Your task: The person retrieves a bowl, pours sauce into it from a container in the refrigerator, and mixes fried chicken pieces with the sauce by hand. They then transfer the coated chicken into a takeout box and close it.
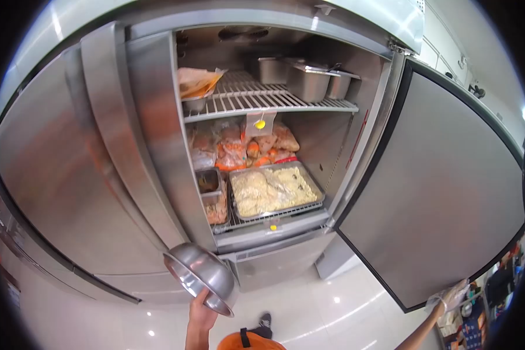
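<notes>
My left hand [202, 314] grips the rim of a shiny steel mixing bowl [207, 271], tilted on its side in front of the refrigerator; a second nested bowl may be there, I cannot tell. At the lower right, my right hand [451, 296], in what looks like a clear plastic glove, holds the edge of the open refrigerator door [443, 181]. Its fingers are partly hidden. Inside the refrigerator, a metal tray [236, 214] of pale, crumbly food sits on the lower wire shelf. Bagged orange and pinkish food [233, 153] lies behind it.
Steel containers [309, 81] stand on the upper wire shelf [245, 102], with a packet [195, 81] at its left. A smaller metal container [209, 182] sits left of the tray. The left refrigerator door [58, 169] is closed. Below is a glossy tile floor [332, 309].
</notes>
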Demonstrator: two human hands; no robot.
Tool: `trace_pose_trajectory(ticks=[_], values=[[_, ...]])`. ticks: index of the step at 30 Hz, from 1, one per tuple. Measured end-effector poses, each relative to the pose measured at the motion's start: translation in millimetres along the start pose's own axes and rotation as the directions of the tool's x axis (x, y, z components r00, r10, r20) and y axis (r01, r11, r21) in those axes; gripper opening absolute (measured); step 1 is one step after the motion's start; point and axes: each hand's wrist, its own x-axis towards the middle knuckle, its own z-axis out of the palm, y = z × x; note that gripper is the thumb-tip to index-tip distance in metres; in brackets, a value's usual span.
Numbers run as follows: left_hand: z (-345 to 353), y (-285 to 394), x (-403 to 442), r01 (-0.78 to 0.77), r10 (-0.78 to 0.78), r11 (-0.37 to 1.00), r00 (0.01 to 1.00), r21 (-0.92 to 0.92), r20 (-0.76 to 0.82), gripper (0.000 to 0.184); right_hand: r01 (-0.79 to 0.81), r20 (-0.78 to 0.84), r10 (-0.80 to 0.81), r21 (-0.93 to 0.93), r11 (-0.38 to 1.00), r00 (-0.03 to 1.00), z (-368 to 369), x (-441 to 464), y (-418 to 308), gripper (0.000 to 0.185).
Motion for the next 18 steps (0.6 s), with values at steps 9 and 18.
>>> trace_pose_trajectory(ticks=[9,18], values=[[79.6,-25.6,91.5,-0.116,0.116,0.993,0.993,0.033,0.021,0.048,0.026,-0.149,-0.197,-0.731,0.682,0.969,174.3,-51.0,-123.8,0.077],[115.5,-63.1,87.9,-0.219,0.224,0.972,0.973,0.082,-0.049,0.042,0.22,0.155,-0.315,0.441,0.87,0.936,279.3,-129.3,-367.3,0.052]])
